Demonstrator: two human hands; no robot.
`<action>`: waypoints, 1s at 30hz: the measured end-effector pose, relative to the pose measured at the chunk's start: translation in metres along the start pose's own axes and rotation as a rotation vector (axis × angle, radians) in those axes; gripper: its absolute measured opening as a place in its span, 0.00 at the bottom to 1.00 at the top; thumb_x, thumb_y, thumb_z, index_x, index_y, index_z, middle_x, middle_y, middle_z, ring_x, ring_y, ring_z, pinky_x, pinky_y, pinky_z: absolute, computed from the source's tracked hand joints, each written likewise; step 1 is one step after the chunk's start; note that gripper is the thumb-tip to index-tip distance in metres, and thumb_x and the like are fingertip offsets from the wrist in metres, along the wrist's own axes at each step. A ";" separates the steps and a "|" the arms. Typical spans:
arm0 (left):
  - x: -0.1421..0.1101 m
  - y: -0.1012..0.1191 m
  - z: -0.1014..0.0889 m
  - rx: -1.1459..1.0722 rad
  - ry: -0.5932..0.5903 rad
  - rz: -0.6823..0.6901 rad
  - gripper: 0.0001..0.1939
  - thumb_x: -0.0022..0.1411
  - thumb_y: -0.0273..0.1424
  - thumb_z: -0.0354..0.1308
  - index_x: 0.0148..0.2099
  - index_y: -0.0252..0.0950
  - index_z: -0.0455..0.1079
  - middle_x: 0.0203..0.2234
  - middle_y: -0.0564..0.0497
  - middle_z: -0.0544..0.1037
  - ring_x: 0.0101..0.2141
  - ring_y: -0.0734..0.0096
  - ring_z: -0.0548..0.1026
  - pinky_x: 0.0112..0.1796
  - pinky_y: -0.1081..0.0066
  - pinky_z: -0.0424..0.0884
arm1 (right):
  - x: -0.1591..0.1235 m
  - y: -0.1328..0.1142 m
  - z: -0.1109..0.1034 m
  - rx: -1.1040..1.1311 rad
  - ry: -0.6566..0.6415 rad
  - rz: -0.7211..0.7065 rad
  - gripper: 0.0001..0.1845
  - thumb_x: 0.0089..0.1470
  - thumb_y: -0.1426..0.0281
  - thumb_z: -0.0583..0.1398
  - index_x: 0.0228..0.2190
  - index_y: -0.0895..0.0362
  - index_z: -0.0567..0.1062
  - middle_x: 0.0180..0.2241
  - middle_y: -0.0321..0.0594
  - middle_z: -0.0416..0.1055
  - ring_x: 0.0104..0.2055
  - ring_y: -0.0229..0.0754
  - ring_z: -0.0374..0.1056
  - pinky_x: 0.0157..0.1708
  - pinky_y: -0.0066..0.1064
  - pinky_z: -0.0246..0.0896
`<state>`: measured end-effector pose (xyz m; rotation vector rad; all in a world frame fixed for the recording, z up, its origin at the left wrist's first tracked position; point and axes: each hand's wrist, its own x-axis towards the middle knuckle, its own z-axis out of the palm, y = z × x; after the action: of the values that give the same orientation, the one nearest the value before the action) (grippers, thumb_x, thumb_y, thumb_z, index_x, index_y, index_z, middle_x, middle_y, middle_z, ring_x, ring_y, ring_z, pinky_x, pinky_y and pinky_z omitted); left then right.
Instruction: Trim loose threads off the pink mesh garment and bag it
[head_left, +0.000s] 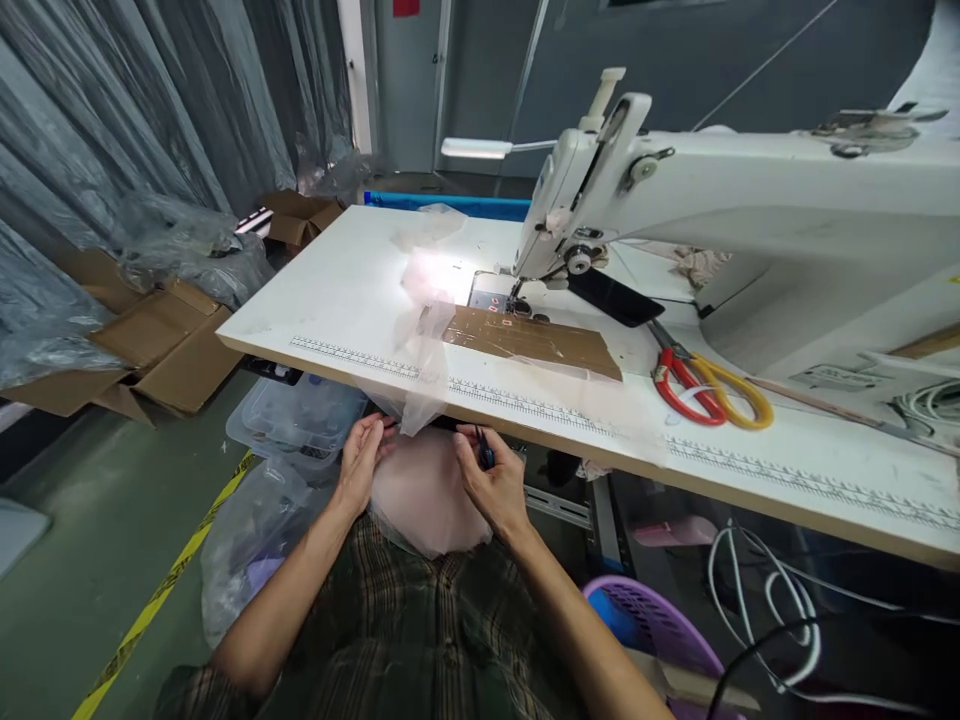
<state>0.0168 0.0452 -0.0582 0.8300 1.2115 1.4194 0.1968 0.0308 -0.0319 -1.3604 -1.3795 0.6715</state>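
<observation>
Both my hands are below the front edge of the white sewing table [337, 300], over a pale pink fabric [424, 495] bunched on my lap. My left hand [362, 462] has its fingers curled, pinching the fabric's upper edge. My right hand [491, 485] is closed on a small dark tool [486, 455], likely thread snips, and also touches the fabric. A sheer strip of the same fabric [424, 340] runs up over the table edge toward the needle of the white sewing machine [675, 190]. A brown cardboard piece [532, 340] lies beside the needle.
Red and yellow handled scissors [709, 390] lie on the table to the right. A black phone [615, 297] sits near the machine. Clear plastic bins [296, 420] and bags are under the table, cardboard boxes [161, 340] at left, a purple basket [652, 625] at my right knee, cables beyond.
</observation>
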 end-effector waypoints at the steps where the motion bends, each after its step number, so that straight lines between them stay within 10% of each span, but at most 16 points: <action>1: 0.002 0.004 0.005 -0.063 -0.025 -0.026 0.24 0.54 0.47 0.61 0.46 0.36 0.67 0.42 0.43 0.76 0.41 0.65 0.76 0.40 0.67 0.72 | 0.003 -0.006 0.006 0.006 -0.012 -0.003 0.17 0.53 0.57 0.59 0.36 0.58 0.76 0.26 0.39 0.74 0.23 0.37 0.64 0.27 0.29 0.63; 11: -0.005 0.025 -0.001 0.096 -0.151 0.077 0.14 0.48 0.39 0.68 0.33 0.34 0.75 0.26 0.53 0.78 0.29 0.75 0.72 0.34 0.75 0.67 | 0.012 -0.015 -0.014 0.152 0.144 0.087 0.23 0.56 0.52 0.55 0.22 0.57 0.75 0.21 0.41 0.73 0.28 0.43 0.70 0.32 0.34 0.65; 26: -0.056 0.026 0.011 0.787 -0.249 0.390 0.05 0.55 0.30 0.59 0.29 0.35 0.72 0.20 0.54 0.75 0.24 0.73 0.72 0.30 0.75 0.65 | -0.019 -0.035 0.006 -0.164 -0.122 -0.031 0.14 0.47 0.61 0.63 0.31 0.57 0.70 0.26 0.35 0.70 0.19 0.32 0.57 0.21 0.25 0.54; 30: -0.074 0.011 0.007 0.619 -0.205 0.198 0.07 0.55 0.34 0.60 0.30 0.35 0.73 0.22 0.52 0.77 0.25 0.72 0.73 0.30 0.74 0.67 | -0.032 -0.021 0.008 -0.062 -0.179 -0.021 0.08 0.53 0.66 0.57 0.29 0.57 0.72 0.22 0.34 0.70 0.20 0.33 0.61 0.22 0.24 0.56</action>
<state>0.0360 -0.0245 -0.0372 1.5159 1.4571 1.0741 0.1761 -0.0015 -0.0241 -1.3587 -1.5654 0.7570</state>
